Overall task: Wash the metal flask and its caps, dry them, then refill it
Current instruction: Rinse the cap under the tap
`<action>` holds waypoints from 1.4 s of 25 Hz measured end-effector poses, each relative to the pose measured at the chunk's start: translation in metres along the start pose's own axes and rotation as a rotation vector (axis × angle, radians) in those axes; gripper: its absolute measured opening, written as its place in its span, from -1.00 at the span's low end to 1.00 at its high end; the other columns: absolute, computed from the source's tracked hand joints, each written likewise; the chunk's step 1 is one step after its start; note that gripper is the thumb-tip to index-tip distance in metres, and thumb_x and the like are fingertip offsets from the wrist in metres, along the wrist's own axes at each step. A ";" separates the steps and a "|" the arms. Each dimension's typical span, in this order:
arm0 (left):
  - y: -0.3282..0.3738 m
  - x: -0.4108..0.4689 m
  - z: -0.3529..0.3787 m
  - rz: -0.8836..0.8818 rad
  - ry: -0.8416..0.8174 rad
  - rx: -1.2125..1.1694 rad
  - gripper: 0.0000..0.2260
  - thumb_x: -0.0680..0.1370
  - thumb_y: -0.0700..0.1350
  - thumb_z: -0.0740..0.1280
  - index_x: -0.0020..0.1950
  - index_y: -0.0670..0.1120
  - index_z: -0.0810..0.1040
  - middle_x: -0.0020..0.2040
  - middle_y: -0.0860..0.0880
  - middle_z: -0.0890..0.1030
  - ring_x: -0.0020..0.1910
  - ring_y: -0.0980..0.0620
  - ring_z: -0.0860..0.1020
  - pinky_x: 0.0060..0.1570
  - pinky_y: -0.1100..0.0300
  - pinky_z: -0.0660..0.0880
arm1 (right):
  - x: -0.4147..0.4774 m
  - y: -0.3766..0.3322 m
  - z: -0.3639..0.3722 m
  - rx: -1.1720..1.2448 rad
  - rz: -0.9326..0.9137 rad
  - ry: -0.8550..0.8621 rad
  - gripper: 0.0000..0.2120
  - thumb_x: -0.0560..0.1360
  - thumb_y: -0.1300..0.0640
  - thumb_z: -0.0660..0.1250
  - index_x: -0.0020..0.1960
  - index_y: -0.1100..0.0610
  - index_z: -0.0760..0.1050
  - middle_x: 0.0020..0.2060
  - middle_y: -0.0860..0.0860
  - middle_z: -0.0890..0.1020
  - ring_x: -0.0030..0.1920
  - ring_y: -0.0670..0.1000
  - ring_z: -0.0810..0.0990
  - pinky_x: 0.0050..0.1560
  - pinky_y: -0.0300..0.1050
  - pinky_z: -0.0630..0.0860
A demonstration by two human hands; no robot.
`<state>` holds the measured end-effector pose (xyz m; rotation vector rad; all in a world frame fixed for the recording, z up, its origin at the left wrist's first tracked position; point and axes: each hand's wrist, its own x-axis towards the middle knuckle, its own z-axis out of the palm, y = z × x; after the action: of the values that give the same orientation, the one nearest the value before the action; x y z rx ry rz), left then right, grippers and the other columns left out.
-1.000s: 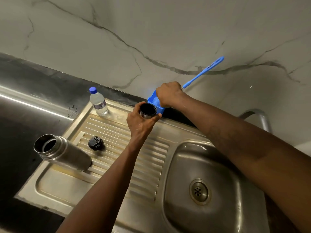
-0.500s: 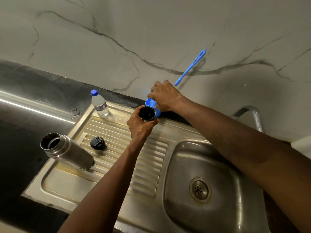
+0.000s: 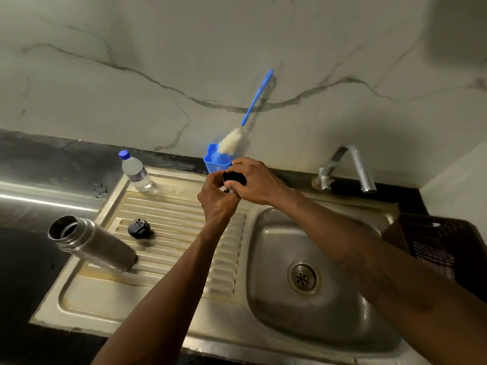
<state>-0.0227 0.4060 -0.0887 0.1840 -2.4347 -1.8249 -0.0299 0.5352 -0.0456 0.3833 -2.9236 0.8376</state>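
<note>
Off the blue-handled white bottle brush (image 3: 232, 144) now standing just behind it, the right hand (image 3: 254, 181) has joined the left hand (image 3: 216, 200) in gripping the small round dark-lined metal cap (image 3: 233, 177), so cap-washing looks underway, the open steel flask (image 3: 95, 243) lying well left of both.

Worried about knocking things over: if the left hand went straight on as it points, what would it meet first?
Past the cap it holds, the left hand would probably meet the blue holder with the brush; depth is unclear.
</note>
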 end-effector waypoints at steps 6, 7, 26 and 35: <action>-0.013 -0.050 0.048 0.058 -0.335 0.047 -0.48 0.35 -0.22 0.64 0.27 -0.02 0.61 0.05 0.09 0.71 0.00 0.20 0.66 -0.06 0.51 0.50 | -0.083 0.051 -0.005 0.104 0.255 0.190 -0.53 0.35 -0.14 0.59 0.18 0.02 0.59 0.01 -0.05 0.68 0.00 -0.07 0.63 0.09 -0.07 0.62; -0.016 -0.054 0.059 0.053 -0.454 0.083 -0.41 0.34 -0.22 0.66 0.32 -0.02 0.58 0.10 0.06 0.71 0.03 0.16 0.68 0.00 0.42 0.56 | -0.097 0.062 -0.007 0.084 0.312 0.220 -0.54 0.36 -0.13 0.58 0.17 0.01 0.60 0.01 -0.04 0.68 0.00 -0.06 0.63 0.08 -0.05 0.63; 0.025 -0.064 0.243 0.186 -0.345 0.307 -0.65 0.61 -0.07 0.38 -0.38 -0.10 0.54 -0.49 0.02 0.48 -0.47 0.06 0.42 -0.24 0.18 0.34 | -0.208 0.162 -0.015 0.073 0.637 0.431 -0.68 0.34 -0.12 0.59 -0.10 0.11 0.69 -0.10 -0.01 0.66 -0.16 -0.04 0.62 -0.13 -0.09 0.60; 0.016 -0.071 0.237 0.002 -0.397 0.281 -0.69 0.62 0.17 0.40 -0.12 -0.05 0.70 -0.30 0.07 0.63 -0.28 0.14 0.59 -0.05 0.25 0.51 | -0.209 0.162 -0.007 0.138 0.645 0.374 -0.69 0.48 -0.15 0.47 0.03 0.08 0.71 0.02 -0.01 0.67 -0.04 -0.04 0.65 0.02 -0.11 0.61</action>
<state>0.0122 0.6459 -0.1394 -0.1812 -2.9515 -1.6389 0.1304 0.7175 -0.1515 -0.6775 -2.6357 1.0340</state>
